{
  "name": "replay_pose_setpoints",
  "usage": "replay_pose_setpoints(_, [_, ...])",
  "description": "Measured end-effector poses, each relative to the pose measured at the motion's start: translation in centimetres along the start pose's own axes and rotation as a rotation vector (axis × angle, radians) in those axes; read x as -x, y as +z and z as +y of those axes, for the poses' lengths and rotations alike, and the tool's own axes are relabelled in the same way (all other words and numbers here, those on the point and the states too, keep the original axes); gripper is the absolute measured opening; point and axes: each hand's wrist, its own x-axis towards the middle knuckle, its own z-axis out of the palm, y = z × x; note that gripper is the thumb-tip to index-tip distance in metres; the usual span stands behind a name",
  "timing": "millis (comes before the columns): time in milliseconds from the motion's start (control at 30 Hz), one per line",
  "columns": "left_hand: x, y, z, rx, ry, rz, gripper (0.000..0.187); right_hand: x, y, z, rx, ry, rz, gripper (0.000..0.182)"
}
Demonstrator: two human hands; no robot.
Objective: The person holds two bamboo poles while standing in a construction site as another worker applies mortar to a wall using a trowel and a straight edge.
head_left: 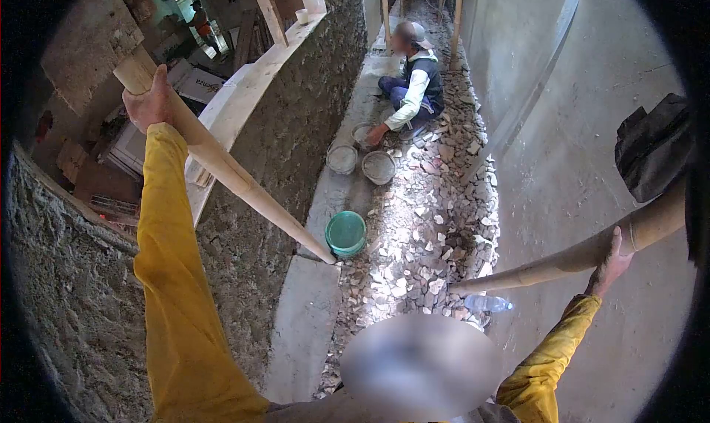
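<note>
My left hand (150,103), at the end of a yellow sleeve, is closed round the upper part of a bamboo pole (240,183). That pole slants down to the right, its foot on the concrete strip beside a green bucket (345,234). On the other side, my right hand (610,266) grips a second, thicker bamboo pole (543,270). This one leans from the upper right down to the rubble, and its lower end is near a clear plastic bottle (488,303). The fingers of both hands are partly hidden by the poles.
A person (414,83) sits farther along the narrow passage, one hand at several mortar-smeared buckets (342,159). Broken stones (425,253) cover the floor. A rough low wall (296,105) stands left, a plastered wall (569,179) right, with dark cloth (654,149) hanging. A blurred patch covers the bottom.
</note>
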Motion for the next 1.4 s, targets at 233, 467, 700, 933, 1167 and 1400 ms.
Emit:
replay_pose_setpoints(233, [-0.2,0.0,-0.1,-0.092,0.041,0.025,0.076,0.1,0.2,-0.2,-0.007,-0.021,0.002,0.060])
replay_pose_setpoints(467, [-0.3,0.1,-0.5,-0.078,0.033,0.044,0.076,0.0,0.1,0.1,-0.008,-0.006,0.004,0.056])
replay_pose_setpoints(700, [0.2,0.1,0.0,0.076,-0.003,-0.038,0.076,0.3,0.3,-0.5,0.043,-0.020,0.060,0.054])
replay_pose_setpoints(933, [-0.4,0.3,-0.9,-0.016,0.041,0.010,0.077,0.8,0.6,-1.5,0.042,-0.050,0.042,0.059])
replay_pose_setpoints(1167, [-1.2,0.5,-2.4,-0.053,0.031,0.008,0.080,0.8,0.5,-1.3,0.020,-0.056,0.007,0.060])
replay_pose_setpoints(1400, [-0.5,0.3,-1.2,0.164,0.025,-0.093,0.084,0.4,-0.1,-1.0,0.033,-0.025,0.014,0.062])
